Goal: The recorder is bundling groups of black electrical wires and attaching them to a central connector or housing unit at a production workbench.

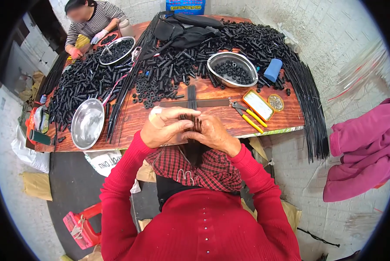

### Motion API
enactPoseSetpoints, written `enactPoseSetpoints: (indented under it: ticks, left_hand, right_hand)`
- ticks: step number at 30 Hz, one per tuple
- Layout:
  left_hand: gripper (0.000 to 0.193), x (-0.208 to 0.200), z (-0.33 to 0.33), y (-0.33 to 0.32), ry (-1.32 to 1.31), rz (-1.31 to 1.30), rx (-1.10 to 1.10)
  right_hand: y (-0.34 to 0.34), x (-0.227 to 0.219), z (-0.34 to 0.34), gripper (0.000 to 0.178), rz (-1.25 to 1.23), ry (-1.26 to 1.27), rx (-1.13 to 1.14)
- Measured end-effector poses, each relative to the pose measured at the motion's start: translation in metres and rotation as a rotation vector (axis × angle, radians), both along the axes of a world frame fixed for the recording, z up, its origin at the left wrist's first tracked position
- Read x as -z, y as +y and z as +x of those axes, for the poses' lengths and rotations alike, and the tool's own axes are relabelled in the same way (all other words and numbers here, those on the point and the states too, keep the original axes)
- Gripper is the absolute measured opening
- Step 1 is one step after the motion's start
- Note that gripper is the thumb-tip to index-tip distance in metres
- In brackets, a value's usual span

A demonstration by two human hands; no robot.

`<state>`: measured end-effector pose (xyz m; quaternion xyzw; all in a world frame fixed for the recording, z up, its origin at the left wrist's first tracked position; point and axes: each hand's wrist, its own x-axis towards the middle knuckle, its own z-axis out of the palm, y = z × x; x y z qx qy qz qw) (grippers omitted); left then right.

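Close to the table's front edge, both my hands are closed round a bundle of thin black rods [192, 96]. My left hand [165, 127], with a pale strip on it near the wrist, pinches the bundle from the left. From the right, my right hand [213, 134] wraps round the same rods. Beyond my fingers the rods reach over a flat dark brown strip [212, 103] lying on the wooden table [127, 126]. Dark rod ends show between my fingers; a black mass hangs below my hands over my checked red apron [166, 163].
Heaps of short black tubes [264, 41] cover the back. A steel bowl of black rings [232, 71], yellow-handled pliers [249, 116], a yellow-rimmed tray [259, 104] and a blue block [273, 69] lie right. An empty steel bowl [87, 124] stands left. A co-worker [90, 26] sits far left.
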<state>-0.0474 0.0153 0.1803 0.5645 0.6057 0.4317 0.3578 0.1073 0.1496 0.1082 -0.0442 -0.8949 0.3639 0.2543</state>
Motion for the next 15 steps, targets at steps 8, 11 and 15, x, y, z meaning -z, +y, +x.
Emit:
enactPoseSetpoints:
  ticks: [8, 11, 15]
  left_hand:
    - [0.032, 0.01, 0.001, -0.005, 0.093, 0.258, 0.041]
    - [0.032, 0.006, 0.002, -0.004, 0.209, 0.32, 0.06]
    - [0.033, 0.007, 0.004, -0.004, 0.171, 0.223, 0.05]
  right_hand:
    - [-0.001, 0.018, -0.005, 0.037, 0.036, 0.046, 0.011]
    - [0.003, 0.018, -0.005, 0.039, 0.08, 0.022, 0.022]
    - [0.001, 0.005, -0.003, 0.041, 0.064, -0.03, 0.023]
